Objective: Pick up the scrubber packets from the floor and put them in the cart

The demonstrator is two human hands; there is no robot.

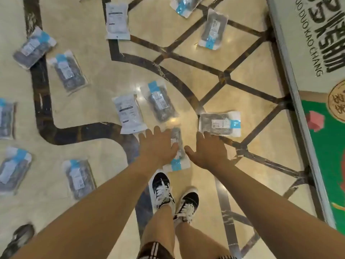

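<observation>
Scrubber packets lie scattered flat across the glossy cream floor (89, 34) with its dark inlaid bands. One packet (176, 146) sits at the centre of the frame, partly hidden between the two hands, its blue-striped end pointing toward the shoes (173, 195) lower down. Another packet (220, 124) lies crosswise just right of centre, and a pale, back-side-up packet (128, 114) and a darker one (158, 101) lie side by side just above the hands. More packets are spread over the left half of the frame, from the upper left (34, 47) down to the lower left (79, 177), and others lie along the top edge (213, 28).

The left hand (157, 144) reaches down over the central packet with its back to the camera; its fingers (149, 133) are straight and slightly spread, holding nothing. Whether they touch the packet under them cannot be told. The right hand (207, 149) is likewise stretched out, fingers relaxed and extended, thumb held apart to the left, its fingertips overlapping the lower edge of the crosswise packet in the picture; contact is not clear. Neither hand grips anything.

A large printed mat (308, 43) with dark lettering and a green section runs down the right edge of the frame. A grey shoe (18, 238) shows at the lower left corner. No cart appears in the view.
</observation>
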